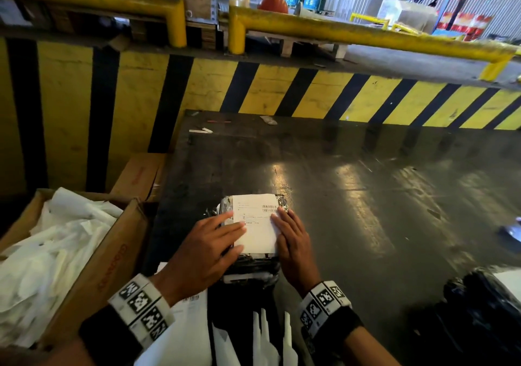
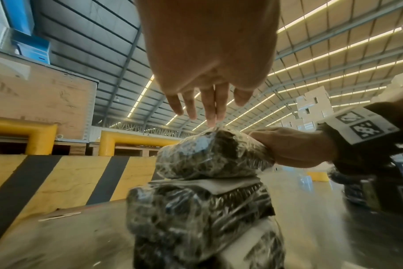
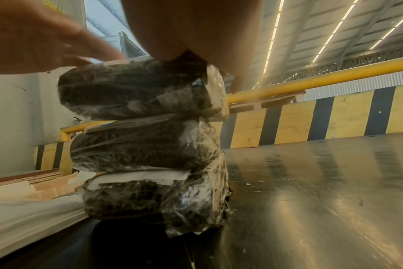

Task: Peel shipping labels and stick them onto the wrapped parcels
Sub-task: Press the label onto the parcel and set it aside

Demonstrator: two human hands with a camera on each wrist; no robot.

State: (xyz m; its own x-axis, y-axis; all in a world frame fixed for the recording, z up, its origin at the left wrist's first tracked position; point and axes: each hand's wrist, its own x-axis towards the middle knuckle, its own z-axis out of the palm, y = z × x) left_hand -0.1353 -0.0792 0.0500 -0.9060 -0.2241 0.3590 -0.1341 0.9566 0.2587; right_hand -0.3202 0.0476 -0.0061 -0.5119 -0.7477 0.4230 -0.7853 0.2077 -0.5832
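A white shipping label [image 1: 258, 222] lies on the top parcel [image 1: 225, 210] of a stack of three black, film-wrapped parcels [image 3: 145, 142] at the near edge of the dark table [image 1: 352, 196]. My left hand [image 1: 208, 241] lies flat with straight fingers on the label's left side. My right hand [image 1: 290, 236] lies flat on its right edge. In the left wrist view the straight left fingers [image 2: 209, 107] reach over the top parcel [image 2: 209, 154], and the right hand [image 2: 295, 145] rests on its right side. Labels show between the stacked parcels [image 3: 138, 174].
A cardboard box [image 1: 112, 258] full of white peeled backing paper stands to the left. White sheets [image 1: 191, 329] lie under my wrists. More black wrapped parcels [image 1: 479, 309] sit at the near right. A yellow-black striped wall [image 1: 282, 92] backs the table.
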